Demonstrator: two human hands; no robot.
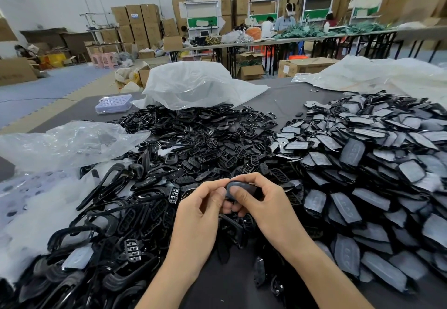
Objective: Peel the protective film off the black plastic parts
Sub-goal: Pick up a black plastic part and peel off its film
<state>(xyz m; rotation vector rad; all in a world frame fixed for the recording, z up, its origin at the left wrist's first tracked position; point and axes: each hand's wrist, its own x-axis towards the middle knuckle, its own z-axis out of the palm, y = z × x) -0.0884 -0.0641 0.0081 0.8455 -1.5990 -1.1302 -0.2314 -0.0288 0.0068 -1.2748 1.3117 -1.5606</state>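
Observation:
Both my hands hold one small black plastic part (244, 188) over the middle of the table. My left hand (202, 208) pinches its left end with thumb and fingertips. My right hand (261, 199) curls round it, thumb pressed on its top face. To the right lies a large heap of black parts covered with grey film (362, 163). A heap of bare black frames and button inserts (188, 144) fills the middle and left.
Clear plastic bags lie at the left (67, 144), at the back centre (193, 86) and at the back right (377, 76). A small purple tray (113, 103) sits at the far left of the dark table (285, 100). Behind it are other benches, seated people and stacked cartons.

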